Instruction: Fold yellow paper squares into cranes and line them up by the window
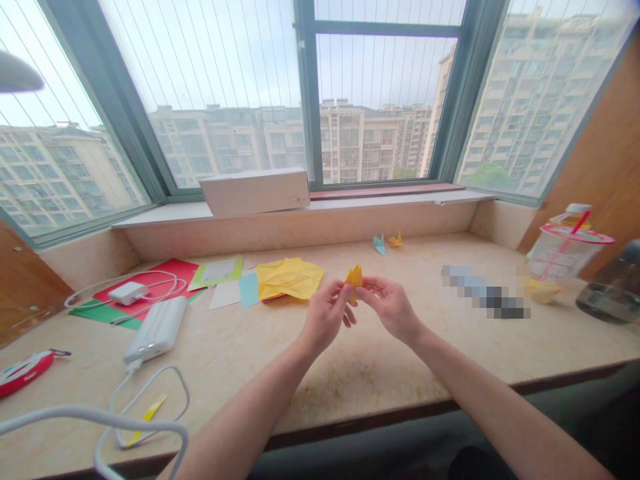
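Observation:
Both my hands are raised above the marble counter [360,360], pinching one small folded orange paper piece [354,275] between them. My left hand [326,313] grips its left side with thumb and fingers closed. My right hand [387,303] holds its right edge with pinched fingertips. Behind the hands lies a crumpled yellow paper sheet [290,277]. Two finished little paper figures, a blue one [379,244] and an orange one [396,241], stand near the back wall.
Coloured paper sheets [165,283], a white charger [128,292] and a white power bank [157,328] with cables lie at left. A white box [255,191] rests on the sill. A plastic cup with a straw [563,253] and a dark jar [613,287] stand at right.

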`<state>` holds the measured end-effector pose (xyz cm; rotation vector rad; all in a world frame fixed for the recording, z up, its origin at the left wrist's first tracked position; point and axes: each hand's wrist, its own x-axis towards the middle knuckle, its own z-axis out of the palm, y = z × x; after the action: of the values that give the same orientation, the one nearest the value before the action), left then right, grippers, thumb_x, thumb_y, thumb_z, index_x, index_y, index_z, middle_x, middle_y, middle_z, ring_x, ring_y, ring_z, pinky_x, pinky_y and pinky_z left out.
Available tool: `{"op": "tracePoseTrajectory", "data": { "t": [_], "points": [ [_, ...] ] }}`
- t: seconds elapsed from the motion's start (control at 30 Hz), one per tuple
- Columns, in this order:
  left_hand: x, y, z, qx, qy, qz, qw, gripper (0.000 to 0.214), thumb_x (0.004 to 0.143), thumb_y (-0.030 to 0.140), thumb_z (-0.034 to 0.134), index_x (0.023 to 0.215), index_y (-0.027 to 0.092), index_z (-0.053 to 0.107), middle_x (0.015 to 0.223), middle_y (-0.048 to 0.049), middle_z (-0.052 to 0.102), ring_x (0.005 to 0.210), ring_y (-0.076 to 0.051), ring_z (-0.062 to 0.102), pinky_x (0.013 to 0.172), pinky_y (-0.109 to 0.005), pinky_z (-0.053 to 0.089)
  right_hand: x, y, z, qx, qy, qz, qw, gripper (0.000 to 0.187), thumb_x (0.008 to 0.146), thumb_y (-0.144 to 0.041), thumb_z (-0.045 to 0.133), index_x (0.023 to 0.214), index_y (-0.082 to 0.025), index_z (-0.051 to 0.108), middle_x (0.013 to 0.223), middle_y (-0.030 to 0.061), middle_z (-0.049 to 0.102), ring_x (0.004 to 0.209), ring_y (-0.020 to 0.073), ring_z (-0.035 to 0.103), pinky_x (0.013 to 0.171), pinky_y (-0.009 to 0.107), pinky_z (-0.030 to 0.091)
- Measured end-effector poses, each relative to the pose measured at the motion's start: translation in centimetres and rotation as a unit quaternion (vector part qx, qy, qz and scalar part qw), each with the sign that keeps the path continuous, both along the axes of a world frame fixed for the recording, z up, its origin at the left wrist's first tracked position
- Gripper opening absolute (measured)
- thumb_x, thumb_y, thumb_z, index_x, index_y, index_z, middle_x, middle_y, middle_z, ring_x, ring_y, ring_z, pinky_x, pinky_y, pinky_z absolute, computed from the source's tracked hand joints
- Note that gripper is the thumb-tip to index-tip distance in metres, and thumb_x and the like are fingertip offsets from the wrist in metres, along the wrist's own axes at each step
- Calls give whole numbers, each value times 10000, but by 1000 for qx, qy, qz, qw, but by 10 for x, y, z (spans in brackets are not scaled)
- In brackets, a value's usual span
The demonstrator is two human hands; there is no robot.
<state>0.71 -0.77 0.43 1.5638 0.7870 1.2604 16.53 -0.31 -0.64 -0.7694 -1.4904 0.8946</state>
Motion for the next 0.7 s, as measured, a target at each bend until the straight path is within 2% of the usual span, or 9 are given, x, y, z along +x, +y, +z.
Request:
{"op": "tracePoseTrajectory", "data": {
  "t": [0.1,0.2,0.33,0.47,0.7],
  "points": [
    [-1,4,-5,-8,0,-3,1000,370,895,518,572,1026,174,542,770,15,610,429,-91,611,359,-174,450,1,-1,1,70,-38,-81,994,153,863,-352,699,938,-223,737,908,52,737,820,199,659,809,379,512],
    [-2,4,-6,-6,2,1,1000,428,891,502,592,1184,202,508,775,24,601,433,-91,614,385,-185,474,3,-3,4,158,-61,-132,977,85,872,-306,693,909,-244,739,942,51,709,873,198,646,794,359,517],
    [-1,1,0,13,-43,-18,999,483,901,517,571,1250,190,500,787,7,613,473,-110,638,443,-227,525,4,-5,4,206,-90,-106,969,104,895,-263,669,971,-267,740,1028,59,688,992,204,652,891,377,529],
    [-1,0,4,16,-82,-30,996,437,928,529,515,1189,177,521,800,-17,645,573,-142,675,529,-277,573,7,-3,2,237,-130,-69,960,208,913,-242,642,1101,-287,719,1117,70,675,1059,210,645,930,388,533],
    [-5,1,5,25,-93,-42,995,288,934,426,555,1093,188,524,898,-27,636,722,-140,666,651,-305,589,16,-3,6,234,-166,-33,957,287,963,-210,552,1208,-290,676,1210,78,666,1129,207,630,979,382,519]
  ]
}}
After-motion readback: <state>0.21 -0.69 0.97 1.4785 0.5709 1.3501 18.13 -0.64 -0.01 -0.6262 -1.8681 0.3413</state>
